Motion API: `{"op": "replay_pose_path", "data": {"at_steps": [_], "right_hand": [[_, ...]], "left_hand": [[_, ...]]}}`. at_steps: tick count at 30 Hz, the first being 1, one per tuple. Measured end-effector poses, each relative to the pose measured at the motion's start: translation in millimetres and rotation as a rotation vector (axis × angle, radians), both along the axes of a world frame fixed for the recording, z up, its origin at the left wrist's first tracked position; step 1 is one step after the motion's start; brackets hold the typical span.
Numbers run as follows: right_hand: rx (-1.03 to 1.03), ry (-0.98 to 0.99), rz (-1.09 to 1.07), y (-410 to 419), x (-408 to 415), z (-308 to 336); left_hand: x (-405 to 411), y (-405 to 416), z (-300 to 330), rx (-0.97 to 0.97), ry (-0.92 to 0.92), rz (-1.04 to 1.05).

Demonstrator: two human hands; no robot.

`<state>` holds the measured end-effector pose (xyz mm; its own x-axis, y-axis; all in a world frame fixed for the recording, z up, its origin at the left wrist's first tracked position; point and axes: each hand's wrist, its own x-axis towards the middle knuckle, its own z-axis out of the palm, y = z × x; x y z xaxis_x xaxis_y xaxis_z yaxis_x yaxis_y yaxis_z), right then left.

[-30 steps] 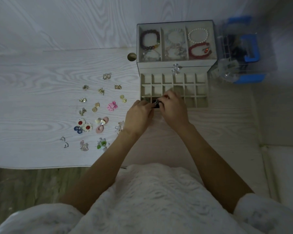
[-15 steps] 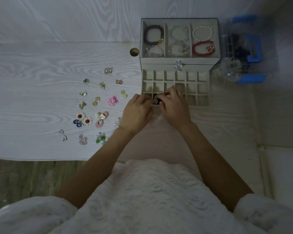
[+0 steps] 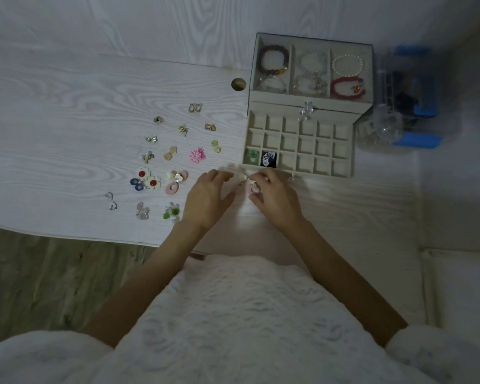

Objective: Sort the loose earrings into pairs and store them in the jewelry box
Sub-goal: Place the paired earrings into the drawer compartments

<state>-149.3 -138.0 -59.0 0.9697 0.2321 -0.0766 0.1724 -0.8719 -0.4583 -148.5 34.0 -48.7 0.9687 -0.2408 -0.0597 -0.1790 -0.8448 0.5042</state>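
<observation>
Right hand (image 3: 272, 198) pinching pink earring (image 3: 252, 187), left hand (image 3: 207, 196) loose beside it: likely light, stiff, dangly; best held by the disc edge.

Pale wood-grain tabletop (image 3: 67, 112), beige jewelry box (image 3: 302, 97)
Pink flower earring (image 3: 196, 155), red-centred cream flower earrings (image 3: 147, 178) (one ringed blue), black-and-white patterned earring (image 3: 268, 159) beside a green one (image 3: 251, 156).

I see dim light: pale woodgrain table (image 3: 67, 112) against a matching wall (image 3: 122, 20), brown plank floor (image 3: 39, 278) below.
</observation>
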Motion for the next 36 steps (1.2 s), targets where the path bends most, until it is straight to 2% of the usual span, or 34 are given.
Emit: {"op": "replay_pose_path", "data": {"at_steps": [7,11,15,18,22,27,29,32,36], "right_hand": [[0.039,-0.012,-0.024,-7,-7,-7],[0.172,0.022,-0.123,-13,-13,-5],[0.341,-0.038,-0.229,-15,-12,10],[0.297,-0.079,-0.231,-13,17,25],[0.289,-0.038,-0.273,-2,68,30],[0.197,0.001,-0.235,16,84,26],[0.116,-0.062,-0.225,14,81,20],[-0.006,-0.151,-0.203,1,70,10],[-0.051,-0.126,-0.191,-9,58,5]], "left_hand": [[25,-21,3,0.062,0.139,0.004],[22,-18,-3,0.024,0.135,0.032],[18,-17,-8,-0.016,0.091,0.061],[17,-17,-9,-0.009,0.093,0.062],[19,-18,-9,0.004,0.122,0.066],[26,-19,-7,0.026,0.161,0.025],[26,-17,-6,0.001,0.120,0.009],[24,-13,-1,-0.126,-0.044,0.030],[46,-21,8,-0.253,-0.144,0.077]]}}
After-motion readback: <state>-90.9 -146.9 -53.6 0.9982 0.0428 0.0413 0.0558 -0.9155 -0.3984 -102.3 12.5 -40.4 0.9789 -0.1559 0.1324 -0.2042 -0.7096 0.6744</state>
